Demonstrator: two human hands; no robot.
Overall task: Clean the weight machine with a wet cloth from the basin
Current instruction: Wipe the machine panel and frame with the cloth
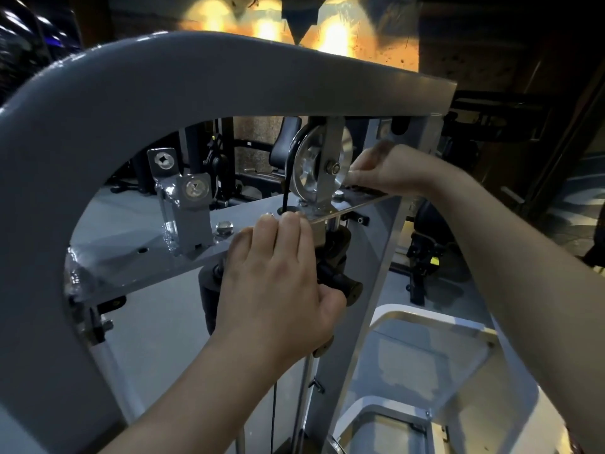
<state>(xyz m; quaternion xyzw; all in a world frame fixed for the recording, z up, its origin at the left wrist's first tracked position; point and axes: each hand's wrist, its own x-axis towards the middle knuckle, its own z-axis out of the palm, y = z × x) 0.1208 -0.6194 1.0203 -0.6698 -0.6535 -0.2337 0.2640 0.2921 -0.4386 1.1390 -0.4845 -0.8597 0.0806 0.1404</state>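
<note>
Bracing w/ L hand [271,283] on front edge of cross plate [131,253], fingertips flat on top, thumb tucked under beside black fitting [340,276]. Prob. for steadiness while leaning in; can't tell whether clamping anything beneath. Reaching w/ R hand [389,170] to right rim of pulley [319,165], fingers curled in, touching or pinching something there. Too blurred to say what, so grip unknown. No cloth made out in either hand, no basin in view. Looks like detail work round pulley and its bolt, a likely dust trap, w/ cable [286,188] dropping through plate hole just left of it.

Working on weight machine [163,77] itself, right ahead and filling view: grey arched frame over top, bolted bracket [190,208] standing on plate to left. Smooth paint, glossy in spots, poss. damp near left weld. Beyond: dim gym, blue-grey floor [98,204], dark equipment [422,257] behind, warm lamps [334,37] on rough wall up top.
</note>
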